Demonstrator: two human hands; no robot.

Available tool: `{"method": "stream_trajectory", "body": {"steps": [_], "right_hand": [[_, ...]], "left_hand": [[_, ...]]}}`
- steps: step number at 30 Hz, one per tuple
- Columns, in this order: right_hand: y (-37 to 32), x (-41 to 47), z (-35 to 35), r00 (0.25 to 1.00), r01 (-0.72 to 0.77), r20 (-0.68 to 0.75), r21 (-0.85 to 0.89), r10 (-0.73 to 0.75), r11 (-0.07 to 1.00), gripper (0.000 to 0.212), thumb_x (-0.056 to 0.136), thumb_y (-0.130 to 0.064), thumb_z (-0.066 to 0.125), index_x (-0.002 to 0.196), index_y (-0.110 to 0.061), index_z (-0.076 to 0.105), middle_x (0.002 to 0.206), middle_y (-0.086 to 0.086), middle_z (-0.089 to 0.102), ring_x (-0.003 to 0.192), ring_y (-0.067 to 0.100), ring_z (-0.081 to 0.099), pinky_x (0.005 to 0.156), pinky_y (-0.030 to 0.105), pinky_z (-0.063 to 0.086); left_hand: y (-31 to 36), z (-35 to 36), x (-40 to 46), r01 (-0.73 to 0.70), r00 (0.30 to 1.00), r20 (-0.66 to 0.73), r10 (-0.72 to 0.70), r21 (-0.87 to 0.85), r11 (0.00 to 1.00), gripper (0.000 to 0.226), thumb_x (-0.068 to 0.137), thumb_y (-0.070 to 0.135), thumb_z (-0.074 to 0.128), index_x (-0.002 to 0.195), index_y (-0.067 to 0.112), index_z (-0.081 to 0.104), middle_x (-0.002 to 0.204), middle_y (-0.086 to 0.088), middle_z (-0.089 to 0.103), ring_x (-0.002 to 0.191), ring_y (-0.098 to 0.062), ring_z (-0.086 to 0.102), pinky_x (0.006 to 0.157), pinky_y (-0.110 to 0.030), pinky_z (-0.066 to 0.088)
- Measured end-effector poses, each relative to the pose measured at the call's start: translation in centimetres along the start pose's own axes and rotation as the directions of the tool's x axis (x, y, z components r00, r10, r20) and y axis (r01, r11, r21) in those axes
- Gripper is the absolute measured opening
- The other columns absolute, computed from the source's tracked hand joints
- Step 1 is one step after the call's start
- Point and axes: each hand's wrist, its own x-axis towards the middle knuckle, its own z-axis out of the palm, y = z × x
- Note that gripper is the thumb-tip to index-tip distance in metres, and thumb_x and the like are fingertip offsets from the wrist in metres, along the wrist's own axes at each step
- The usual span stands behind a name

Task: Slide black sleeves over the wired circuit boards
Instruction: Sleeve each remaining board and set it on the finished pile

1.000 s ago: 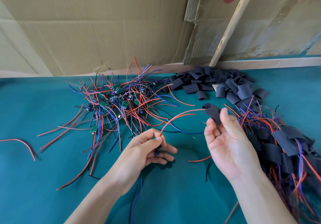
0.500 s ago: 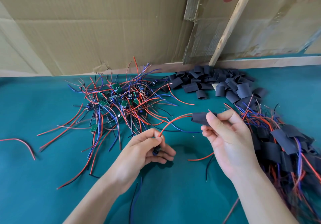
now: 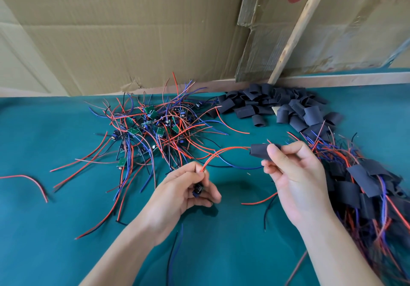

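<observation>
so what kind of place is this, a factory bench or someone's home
Probably a small hand-assembly workbench, not a home table: a green cloth worktop holds a heap of wired circuit boards and a pile of black sleeves, with cardboard cartons behind.

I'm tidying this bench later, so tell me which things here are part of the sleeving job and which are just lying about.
Part of the job:
- black sleeve pinched in the right hand
- wired board held in the left hand
- pile of unsleeved boards
- heap of spare sleeves
- finished sleeved bundle

Just lying about:
- loose red wire
- cardboard
- wooden slat
</observation>
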Motion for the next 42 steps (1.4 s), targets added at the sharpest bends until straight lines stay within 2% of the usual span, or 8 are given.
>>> {"method": "stream_trajectory", "body": {"steps": [13,18,21,23,28,31,36,42], "right_hand": [[1.1,-0.7,1.9,0.973,-0.220,0.110,0.176,0.203,0.959,0.018,0.066,-0.014,0.082,0.069,-0.021,0.066,0.083,0.006,0.068,0.063,0.017,0.062,0.060,0.023,0.053],[2.2,-1.4,3.1,0.942,-0.330,0.143,0.259,0.302,0.908,0.031,0.057,-0.003,0.086,0.079,-0.013,0.067,0.091,0.016,0.067,0.057,0.015,0.053,0.052,0.020,0.048],[2.9,-1.8,3.7,0.943,-0.331,0.111,0.206,0.314,0.921,0.048,0.058,0.013,0.086,0.093,-0.010,0.063,0.083,0.013,0.065,0.055,0.013,0.054,0.051,0.020,0.046],[3.2,-1.9,3.8,0.944,-0.328,0.064,0.248,0.323,0.911,0.063,0.056,0.010,0.086,0.107,-0.011,0.056,0.076,0.007,0.061,0.054,0.011,0.053,0.049,0.019,0.043],[3.4,-2.0,3.9,0.938,-0.339,0.050,0.351,0.344,0.873,0.063,0.062,0.001,0.081,0.116,-0.012,0.052,0.072,0.001,0.060,0.054,0.009,0.049,0.048,0.018,0.041],[3.4,-2.0,3.9,0.930,-0.360,0.050,0.332,0.365,0.872,0.069,0.058,0.009,0.086,0.118,-0.009,0.055,0.076,0.003,0.056,0.057,0.010,0.048,0.048,0.019,0.041],[3.2,-1.9,3.9,0.945,-0.321,0.035,0.267,0.324,0.909,0.059,0.060,0.002,0.082,0.114,-0.005,0.058,0.068,-0.001,0.062,0.056,0.008,0.053,0.049,0.017,0.043],[2.8,-2.0,3.9,0.961,-0.269,-0.038,0.109,0.274,0.957,0.054,0.046,-0.014,0.088,0.094,-0.011,0.065,0.071,0.000,0.061,0.060,0.009,0.055,0.051,0.016,0.041]], "left_hand": [[-0.2,0.4,0.0,0.001,1.000,0.007,-0.002,0.092,0.996,0.018,0.087,0.023,0.051,0.075,0.018,0.062,0.078,-0.019,0.070,0.076,-0.025,0.066,0.065,-0.025,0.052],[-0.3,0.6,-0.2,0.004,1.000,-0.025,0.003,0.250,0.968,0.020,0.100,0.021,0.058,0.085,0.016,0.071,0.084,-0.012,0.075,0.060,-0.019,0.065,0.045,-0.019,0.034],[-0.5,0.8,-0.2,-0.020,0.998,-0.055,0.041,0.337,0.941,0.020,0.104,0.017,0.054,0.096,0.014,0.073,0.087,-0.010,0.076,0.059,-0.020,0.064,0.042,-0.021,0.035],[-0.8,1.0,-0.1,-0.043,0.995,-0.068,0.073,0.375,0.926,0.017,0.103,0.016,0.055,0.105,0.011,0.071,0.089,-0.008,0.077,0.065,-0.021,0.069,0.045,-0.025,0.043],[-0.9,1.0,-0.1,-0.053,0.998,-0.023,0.060,0.228,0.972,0.019,0.101,0.002,0.056,0.113,0.007,0.069,0.103,-0.012,0.076,0.092,-0.028,0.075,0.066,-0.029,0.057],[-0.8,0.9,-0.2,-0.077,0.997,0.045,0.071,0.159,0.984,0.040,0.087,-0.001,0.051,0.122,0.009,0.067,0.114,-0.011,0.075,0.104,-0.027,0.073,0.079,-0.029,0.059],[-1.2,0.9,-0.1,-0.152,0.988,0.051,0.144,0.235,0.960,0.047,0.098,-0.019,0.041,0.128,0.010,0.061,0.118,-0.006,0.075,0.111,-0.023,0.071,0.089,-0.028,0.058],[-1.7,1.1,-0.2,-0.265,0.943,-0.042,0.330,0.503,0.823,0.048,0.095,-0.011,0.053,0.128,0.021,0.063,0.121,0.011,0.073,0.108,-0.010,0.072,0.094,-0.036,0.058]]}}
